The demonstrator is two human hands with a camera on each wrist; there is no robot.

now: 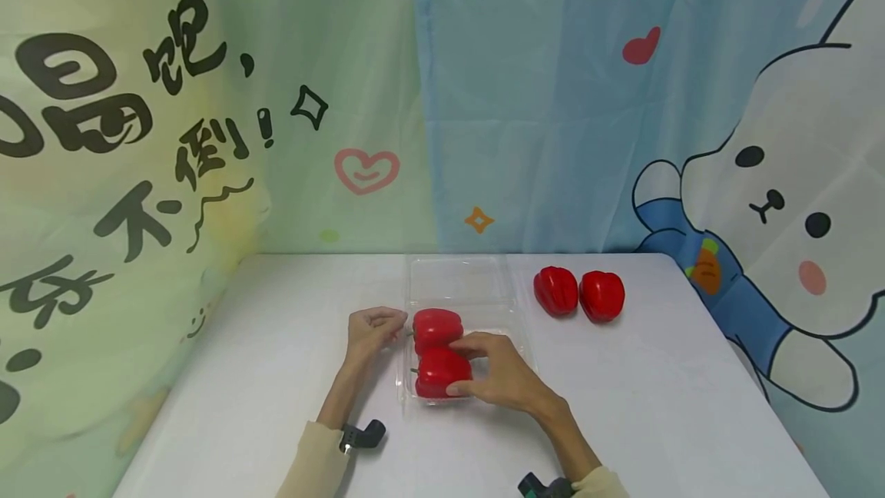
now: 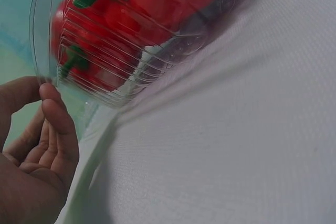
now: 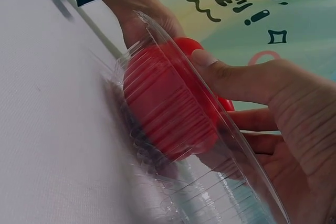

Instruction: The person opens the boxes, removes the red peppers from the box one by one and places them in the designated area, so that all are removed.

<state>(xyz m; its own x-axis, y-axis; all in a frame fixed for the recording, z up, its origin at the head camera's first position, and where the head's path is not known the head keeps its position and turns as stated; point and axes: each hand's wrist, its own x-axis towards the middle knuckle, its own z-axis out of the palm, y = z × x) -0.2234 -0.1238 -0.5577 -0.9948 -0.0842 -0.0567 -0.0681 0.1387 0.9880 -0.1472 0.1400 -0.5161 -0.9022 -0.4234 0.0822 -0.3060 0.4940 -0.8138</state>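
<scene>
A clear plastic clamshell box (image 1: 494, 321) lies with its lid (image 1: 452, 279) folded back toward the curtain. Two red bell peppers with green stems sit in its left half, a far pepper (image 1: 437, 327) and a near pepper (image 1: 441, 375). My left hand (image 1: 372, 333) pinches the box's left rim between thumb and fingertips, as the left wrist view shows (image 2: 39, 145). With thumb and fingers, my right hand (image 1: 501, 371) grips the near pepper from its right side. In the right wrist view that pepper (image 3: 168, 103) shows through the ribbed box wall.
Two more red peppers, a left one (image 1: 556, 290) and a right one (image 1: 602, 297), stand side by side on the white table (image 1: 657, 406), right of the box. A printed curtain (image 1: 332, 98) hangs behind the table's far edge.
</scene>
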